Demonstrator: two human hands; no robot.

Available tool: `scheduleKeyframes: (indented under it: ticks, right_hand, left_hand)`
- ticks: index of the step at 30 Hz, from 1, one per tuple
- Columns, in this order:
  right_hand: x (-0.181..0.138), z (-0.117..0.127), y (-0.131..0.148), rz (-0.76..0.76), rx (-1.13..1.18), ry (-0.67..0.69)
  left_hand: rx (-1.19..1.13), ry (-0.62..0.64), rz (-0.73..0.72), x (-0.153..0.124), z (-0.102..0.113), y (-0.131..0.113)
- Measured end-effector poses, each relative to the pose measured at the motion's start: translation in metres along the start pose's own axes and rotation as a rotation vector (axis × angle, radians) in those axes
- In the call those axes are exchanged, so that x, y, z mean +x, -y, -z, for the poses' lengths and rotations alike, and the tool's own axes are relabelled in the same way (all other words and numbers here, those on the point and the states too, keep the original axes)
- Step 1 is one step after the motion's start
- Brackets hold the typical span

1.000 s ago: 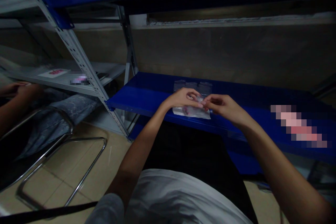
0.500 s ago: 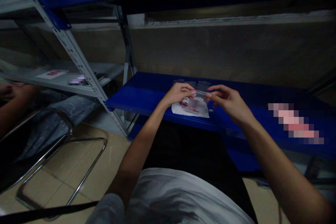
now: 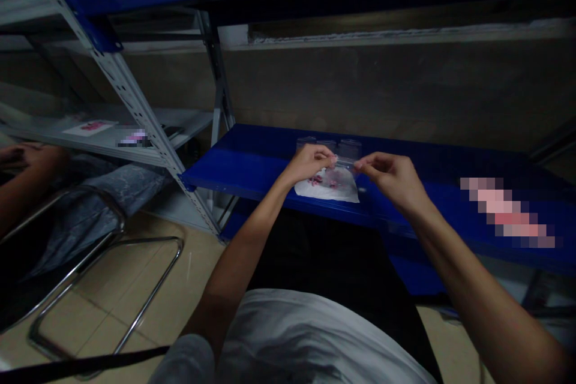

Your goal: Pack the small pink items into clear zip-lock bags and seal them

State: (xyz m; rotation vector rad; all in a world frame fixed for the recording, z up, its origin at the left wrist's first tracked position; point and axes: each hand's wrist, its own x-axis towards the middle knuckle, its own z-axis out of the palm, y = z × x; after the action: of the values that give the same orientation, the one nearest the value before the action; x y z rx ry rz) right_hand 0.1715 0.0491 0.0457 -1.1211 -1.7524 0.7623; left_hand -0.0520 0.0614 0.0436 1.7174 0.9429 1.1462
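Together pinching top edge of clear plastic bag (image 3: 327, 185) of pink pieces: left hand (image 3: 307, 164) at nine o'clock, right hand (image 3: 392, 178) at three, over blue shelf (image 3: 252, 162).

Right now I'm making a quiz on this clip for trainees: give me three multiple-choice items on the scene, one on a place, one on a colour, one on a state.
1. Where does the clear bag lie?
A. on the floor
B. on the blue shelf
C. on the chair

2. What colour are the small pieces in the bag?
A. pink
B. green
C. yellow

3. How is the bag held?
A. by one hand only
B. by neither hand
C. by both hands at its top edge

Answers:
1 B, the bag's lower part rests on the blue shelf board.
2 A, pink bits show through the plastic.
3 C, the left hand and the right hand each pinch the top edge in their fingers.
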Motion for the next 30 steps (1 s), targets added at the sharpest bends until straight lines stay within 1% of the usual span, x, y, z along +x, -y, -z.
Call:
scheduleKeyframes:
  ticks: [4,7,9,11,15,18,21,23,25,28,30]
  right_hand:
    - [-0.002,-0.005,0.005,-0.069,0.155,0.001]
    - [-0.003,-0.008,0.006,-0.108,0.230,0.047]
    - [-0.004,-0.009,0.004,-0.096,0.234,0.088]
    - [-0.003,-0.009,0.002,-0.071,0.215,0.119]
    - [-0.003,-0.007,0.001,-0.021,0.154,0.108]
    - [-0.003,-0.006,0.003,-0.015,0.130,0.093]
    - [-0.004,-0.006,0.006,-0.053,0.148,0.152]
    - [-0.004,-0.005,0.007,-0.076,0.158,0.180]
    - [-0.003,-0.003,0.006,-0.090,0.153,0.159]
    - [0.000,0.004,0.004,-0.125,0.119,0.079]
    - [0.001,0.012,0.005,-0.160,0.084,0.063]
  left_hand:
    - [-0.034,-0.050,-0.049,0.001,-0.004,0.000]
    - [-0.034,-0.029,-0.019,0.001,-0.009,-0.001]
    - [0.001,0.023,0.008,0.000,-0.013,-0.002]
    - [0.038,0.056,-0.011,-0.001,-0.017,-0.003]
    - [0.091,0.068,-0.069,-0.003,-0.022,-0.007]
    - [0.202,0.056,-0.071,-0.006,-0.019,-0.014]
    - [0.366,0.018,-0.115,-0.009,-0.014,-0.021]
    - [0.422,-0.010,-0.143,-0.010,-0.013,-0.022]
    - [0.372,-0.016,-0.154,-0.008,-0.015,-0.018]
    - [0.158,0.007,-0.116,-0.004,-0.023,-0.007]
    - [0.059,-0.027,-0.083,0.000,-0.029,-0.002]
